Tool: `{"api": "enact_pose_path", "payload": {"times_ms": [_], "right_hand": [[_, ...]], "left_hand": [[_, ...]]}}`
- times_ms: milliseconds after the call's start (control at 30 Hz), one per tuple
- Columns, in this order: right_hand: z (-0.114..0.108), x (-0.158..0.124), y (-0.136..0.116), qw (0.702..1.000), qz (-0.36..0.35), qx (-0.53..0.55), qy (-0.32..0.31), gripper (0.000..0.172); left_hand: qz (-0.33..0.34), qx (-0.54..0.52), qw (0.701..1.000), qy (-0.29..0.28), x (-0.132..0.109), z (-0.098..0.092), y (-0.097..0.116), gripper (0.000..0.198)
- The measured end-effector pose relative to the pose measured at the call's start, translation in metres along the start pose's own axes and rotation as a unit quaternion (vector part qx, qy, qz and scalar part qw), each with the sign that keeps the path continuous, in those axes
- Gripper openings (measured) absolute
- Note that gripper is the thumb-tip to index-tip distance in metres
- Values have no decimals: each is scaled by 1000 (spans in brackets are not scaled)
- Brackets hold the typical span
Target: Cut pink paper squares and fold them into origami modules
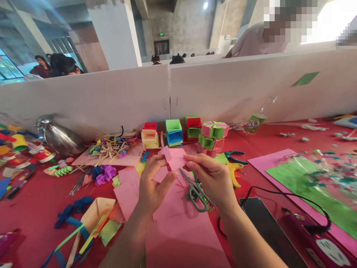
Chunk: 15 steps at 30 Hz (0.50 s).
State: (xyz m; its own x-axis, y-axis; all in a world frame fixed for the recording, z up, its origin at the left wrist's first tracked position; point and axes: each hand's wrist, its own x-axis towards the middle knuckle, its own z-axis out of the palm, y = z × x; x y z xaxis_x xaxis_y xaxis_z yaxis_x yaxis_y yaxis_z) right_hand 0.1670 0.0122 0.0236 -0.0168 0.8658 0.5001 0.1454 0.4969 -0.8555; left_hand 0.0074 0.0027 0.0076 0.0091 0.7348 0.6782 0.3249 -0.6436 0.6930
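A small piece of folded pink paper (175,155) is up in front of me, between both hands. The fingers of my left hand (153,180) curl at its left edge, the thumb standing a little apart below. At the paper's right edge, my right hand (210,173) pinches it between thumb and fingertips. Green-handled scissors (196,191) lie under my right hand, blades toward the paper. Beneath them are pink paper sheets (181,230). Folded paper boxes (174,134) in several colours stand behind, beside a stack of pink and green paper cubes (213,136).
At right lie pliers (235,157), a yellow-handled tool (234,174), a phone (267,227), a power strip (318,238) and a plastic bottle (255,121). Craft sticks (114,149), a metal jug (60,137) and paper strips (80,230) are left. A white partition (111,96) runs behind.
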Motion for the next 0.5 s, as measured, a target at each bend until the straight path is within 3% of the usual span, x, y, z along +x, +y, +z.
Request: {"api": "enact_pose_path", "payload": {"times_ms": [300, 500], "right_hand": [[4, -2, -3, 1000, -8, -17, 13, 15], [4, -2, -5, 1000, -6, -28, 0, 14]], "left_hand": [[-49, -66, 995, 56, -2, 3, -6, 21], [-96, -167, 981, -15, 0, 0, -8, 26]]}}
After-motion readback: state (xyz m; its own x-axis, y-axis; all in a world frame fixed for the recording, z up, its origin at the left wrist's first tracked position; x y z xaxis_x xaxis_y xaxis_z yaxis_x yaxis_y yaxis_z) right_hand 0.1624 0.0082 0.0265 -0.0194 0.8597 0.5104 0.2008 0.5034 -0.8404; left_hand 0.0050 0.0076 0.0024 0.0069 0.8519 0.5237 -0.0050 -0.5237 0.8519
